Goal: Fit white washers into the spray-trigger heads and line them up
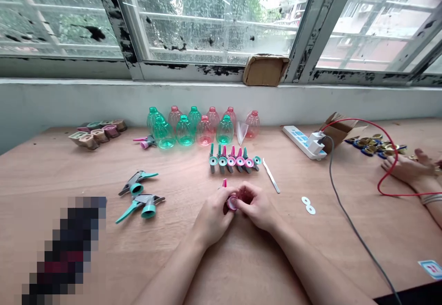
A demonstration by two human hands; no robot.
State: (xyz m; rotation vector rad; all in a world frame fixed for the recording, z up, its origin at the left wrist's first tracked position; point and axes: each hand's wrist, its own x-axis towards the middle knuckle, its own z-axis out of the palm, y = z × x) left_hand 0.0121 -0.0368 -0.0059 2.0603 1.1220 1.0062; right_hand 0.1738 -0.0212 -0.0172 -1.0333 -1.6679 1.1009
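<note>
My left hand (214,213) and my right hand (257,207) meet at the middle of the wooden table (193,249). Both grip a small pink plastic sprayer part (232,202), partly hidden by my fingers. A pink tip (224,183) shows just beyond my left fingers. Farther back stands a tight row of teal and pink spray nozzle parts (235,160). To the right of that row lies a slim metal strip (271,177). Two white flat washers (308,205) lie to the right of my right hand.
Teal-and-grey trigger sprayer heads (140,194) lie left; teal and pink plastic bottles (189,127) stand behind. A power strip (304,142), red wire (386,157), grey cable (348,217), and a co-worker's hand (409,167) lie right.
</note>
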